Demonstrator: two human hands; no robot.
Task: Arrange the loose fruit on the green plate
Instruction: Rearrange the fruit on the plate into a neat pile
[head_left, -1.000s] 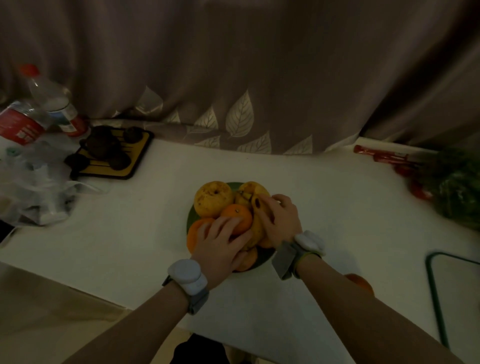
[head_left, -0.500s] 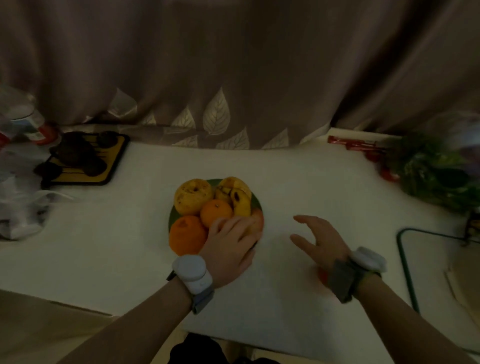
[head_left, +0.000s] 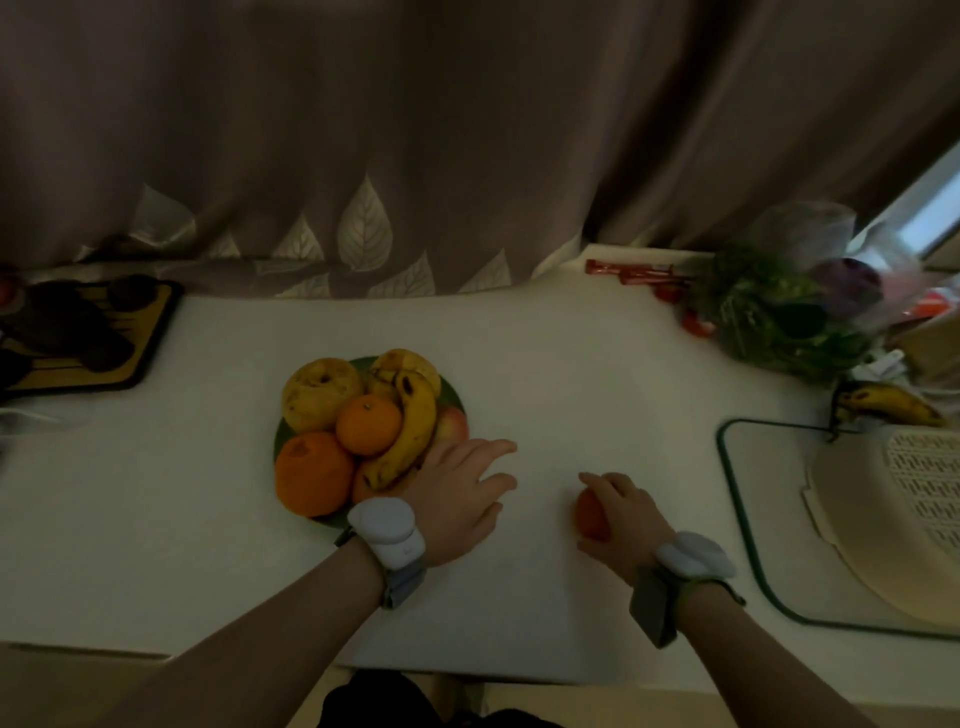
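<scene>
Lying near the front edge of the white surface (head_left: 597, 374), right of the middle: a loose reddish-orange fruit (head_left: 591, 514), round, so no long axis to speak of. Curling over it from the right and above, the right hand (head_left: 628, 519), fingers bent around it and touching, seemingly closing into a grasp; not yet lifting, judging by how low it sits. Sitting well to the left of that fruit, toward the middle of the surface: the green plate (head_left: 283, 441), heaped with yellow fruit, oranges, a spotted banana (head_left: 410, 431) and an apple. Resting between plate and loose fruit, the left hand (head_left: 462, 493), palm down, fingers spread flat, holding nothing, its wrist just beside the plate's near rim. Coming move, probably: carrying leftward past the left hand. Waiting near the right edge, another banana (head_left: 888, 402).
</scene>
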